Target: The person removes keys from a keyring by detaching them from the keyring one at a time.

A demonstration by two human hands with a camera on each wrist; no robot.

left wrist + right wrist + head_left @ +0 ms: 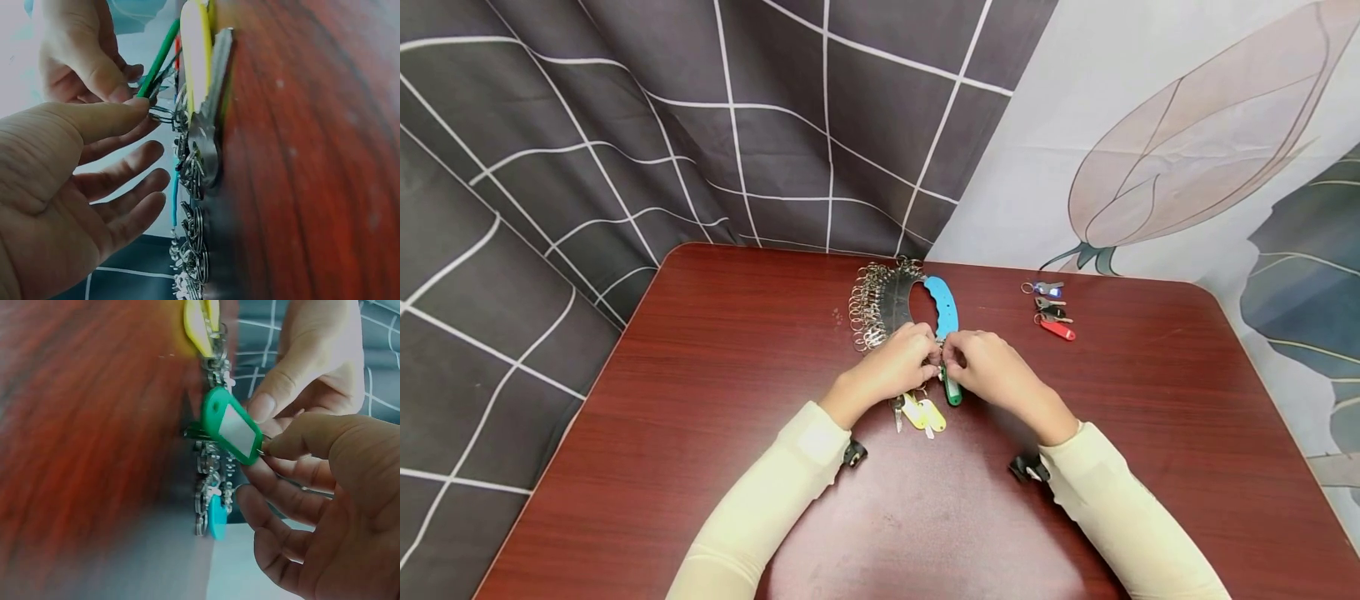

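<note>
A dark curved holder (pixel 895 300) with a blue handle (pixel 945 307) lies near the table's back edge, small metal rings (pixel 867 308) along its outer side. At its near end both hands meet. My left hand (pixel 901 360) pinches a ring there with thumb and fingertip. Thumb and finger of my right hand (pixel 992 367) pinch the ring end of a green tag (pixel 236 432). Two yellow tags (pixel 933 414) and a key (pixel 898 415) lie just below my left hand. The fingertips partly hide the ring between them.
Right of the holder lie a blue tag (pixel 1055 292) with keys, dark keys (pixel 1051 308) and a red tag (pixel 1058 330). Behind the reddish-brown table (pixel 700 375) hang a dark gridded cloth (pixel 775 150) and a pale cloth (pixel 1022 208) with a leaf print.
</note>
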